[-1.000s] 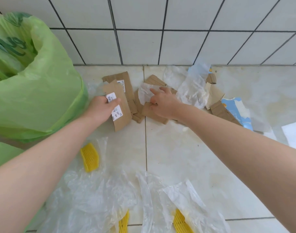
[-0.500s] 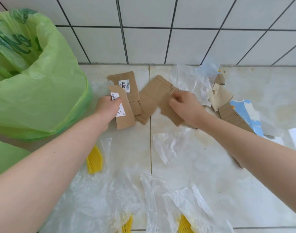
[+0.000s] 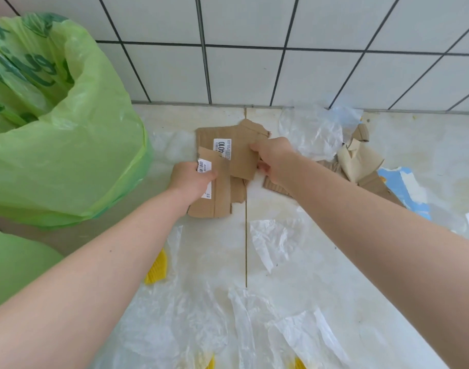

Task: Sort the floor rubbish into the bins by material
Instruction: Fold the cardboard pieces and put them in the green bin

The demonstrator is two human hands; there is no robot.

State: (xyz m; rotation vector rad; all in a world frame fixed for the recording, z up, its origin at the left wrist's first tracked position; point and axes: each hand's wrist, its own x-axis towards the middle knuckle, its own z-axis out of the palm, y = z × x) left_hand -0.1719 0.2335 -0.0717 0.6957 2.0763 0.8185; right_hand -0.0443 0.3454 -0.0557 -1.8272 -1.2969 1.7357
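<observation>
Head view, pale tiled floor (image 3: 294,262) meeting white tiled wall (image 3: 254,70), left hand (image 3: 192,179) gripping labelled cardboard piece (image 3: 220,193), right hand (image 3: 274,158) pinching "4010" cardboard (image 3: 236,147) centre-far, green bin bag (image 3: 68,145) left, edge-cropped, clear plastic film (image 3: 174,323) near, forearms hiding floor.

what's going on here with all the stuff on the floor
A person is picking cardboard scraps off a tiled floor. The left hand grips a labelled cardboard piece, and the right hand holds another piece against it, gathering a stack. A bin lined with a green bag stands open at the left. More cardboard, clear plastic sheets and yellow foam netting lie on the floor.
</observation>
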